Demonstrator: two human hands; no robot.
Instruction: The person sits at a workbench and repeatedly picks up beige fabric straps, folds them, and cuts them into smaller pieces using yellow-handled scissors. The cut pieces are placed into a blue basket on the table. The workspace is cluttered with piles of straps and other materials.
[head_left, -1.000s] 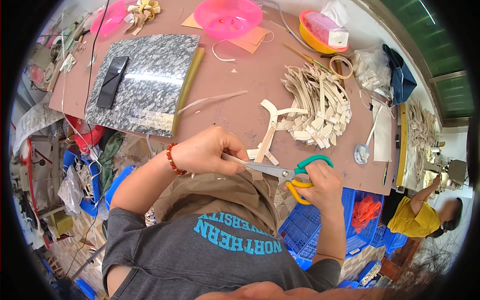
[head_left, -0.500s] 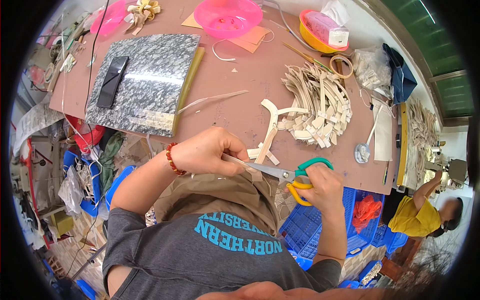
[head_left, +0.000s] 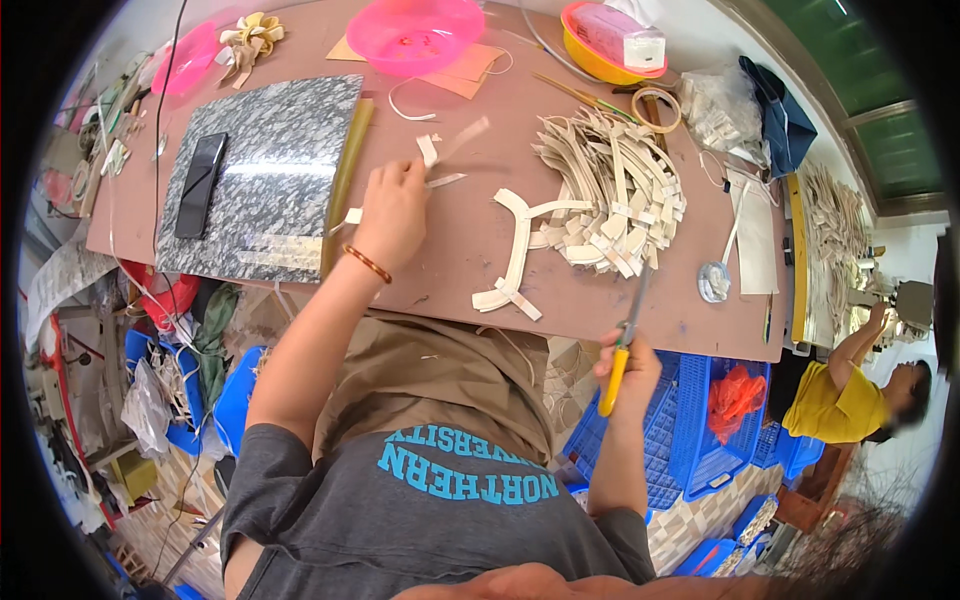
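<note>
My left hand (head_left: 393, 215) reaches over the table, its fingertips pinched at a cream strip (head_left: 428, 151) whose far end is smeared by motion. A thin pale strip (head_left: 447, 181) lies partly hidden beneath that hand. Scissors (head_left: 618, 372) with a yellow handle are gripped in my right hand (head_left: 632, 378) at the table's front edge, blades pointing away from me and together. Between my hands, a branched cream strap piece (head_left: 517, 245) rests flat, one arm reaching a large heap of similar strap pieces (head_left: 610, 195).
A marbled slab (head_left: 265, 170) with a black phone (head_left: 201, 185) on it stands at left. Pink (head_left: 415, 40) and yellow (head_left: 600, 62) basins sit at the back. Blue crates (head_left: 690, 430) stand below at right. A person in yellow (head_left: 835, 405) works far right.
My left hand has moved forward from the scissors onto the table with the strip. My right hand has lowered slightly and turned the scissors forward, blades now together. The branched strap lies on the table.
</note>
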